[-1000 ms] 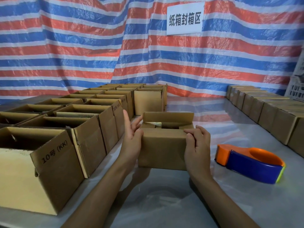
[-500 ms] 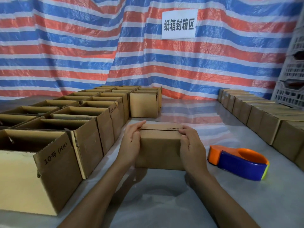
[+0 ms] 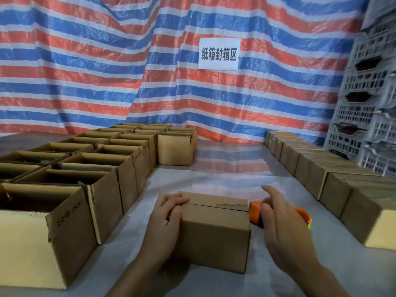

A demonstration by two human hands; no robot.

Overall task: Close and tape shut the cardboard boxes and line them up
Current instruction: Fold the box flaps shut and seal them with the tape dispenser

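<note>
Left hand [image 3: 169, 215] hugging the box [image 3: 214, 234], right hand [image 3: 280, 228] loose beside it

Both bare forearms come up from the bottom edge, angling inward a bit. Left palm sits against the box's left side, with the fingers [image 3: 177, 200] bent over the top edge, knuckles up. Right hand is just right of the box, back of the hand to the camera. Its fingers are spread and relaxed, index stretched forward, thumb lower down. It's kinda blurry, so can't tell if it's touching anything.
</note>
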